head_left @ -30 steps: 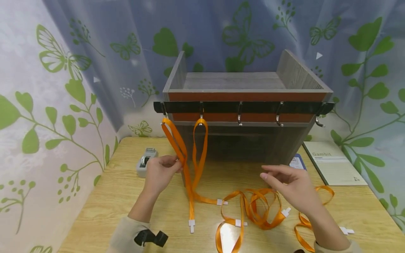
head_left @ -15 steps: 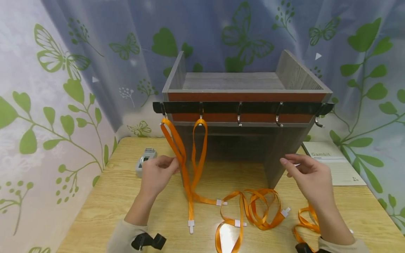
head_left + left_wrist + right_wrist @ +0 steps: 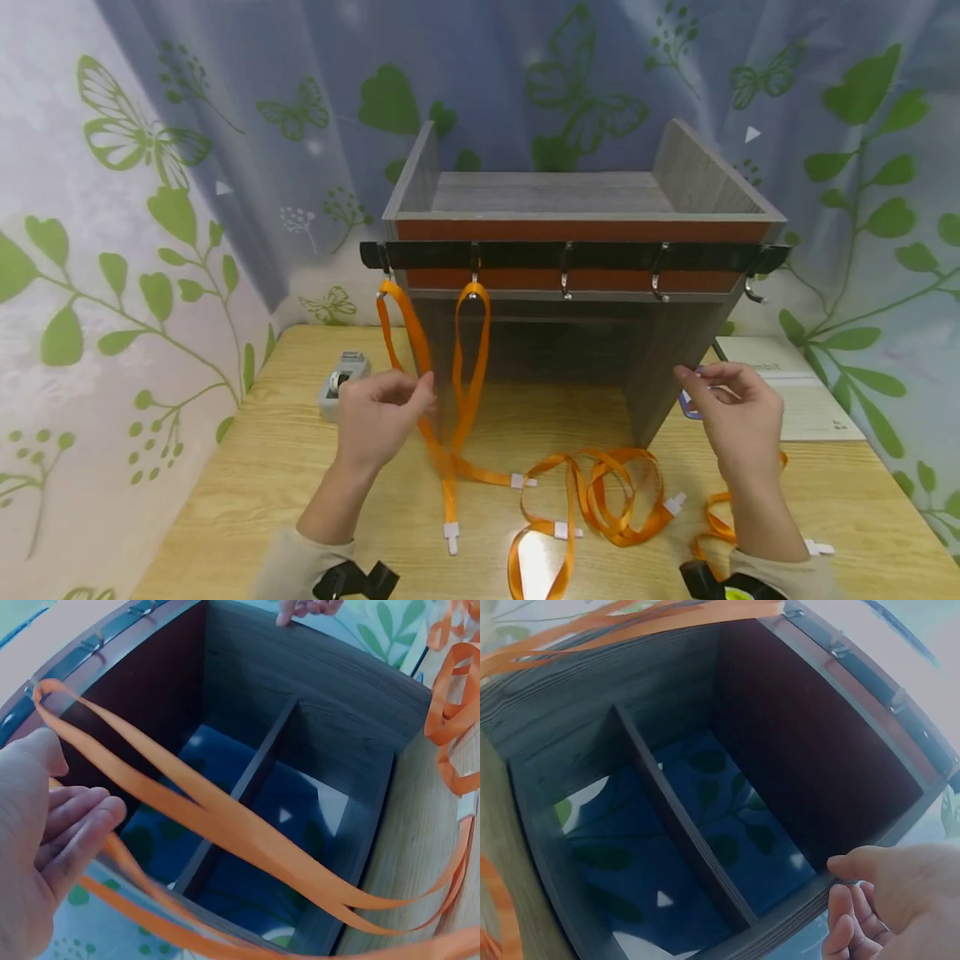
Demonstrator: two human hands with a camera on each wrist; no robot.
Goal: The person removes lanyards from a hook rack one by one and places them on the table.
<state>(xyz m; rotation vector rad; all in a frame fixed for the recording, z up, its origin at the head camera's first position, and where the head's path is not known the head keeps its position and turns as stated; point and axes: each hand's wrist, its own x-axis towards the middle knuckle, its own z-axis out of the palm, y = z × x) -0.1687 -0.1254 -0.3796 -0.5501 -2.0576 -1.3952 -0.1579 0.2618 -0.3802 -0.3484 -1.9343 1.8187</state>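
Note:
An orange lanyard (image 3: 467,408) with a white clip hangs from the second hook of the black hook rail (image 3: 517,255). Another orange lanyard (image 3: 414,323) hangs on the leftmost hook and runs down behind my left hand (image 3: 375,421). In the left wrist view, the thumb and loosely bent fingers of that left hand (image 3: 30,855) stand apart beside the straps. My right hand (image 3: 742,417) is at the front edge of the grey cabinet's right side panel (image 3: 671,358). Seen from the right wrist, the thumb of this right hand (image 3: 907,900) overlaps the panel edge, fingers slightly curled.
More orange lanyards (image 3: 648,527) lie coiled on the wooden table (image 3: 247,492), one of them a loose lanyard (image 3: 717,529) below my right wrist. A small grey device (image 3: 345,385) stands at the left. A notebook (image 3: 817,414) lies at the right, near a blue-edged card (image 3: 686,407).
My left hand has let go of the leftmost lanyard, whose loop has spread and swung left. The right hand has moved right, away from above the coiled lanyards to beside the cabinet panel.

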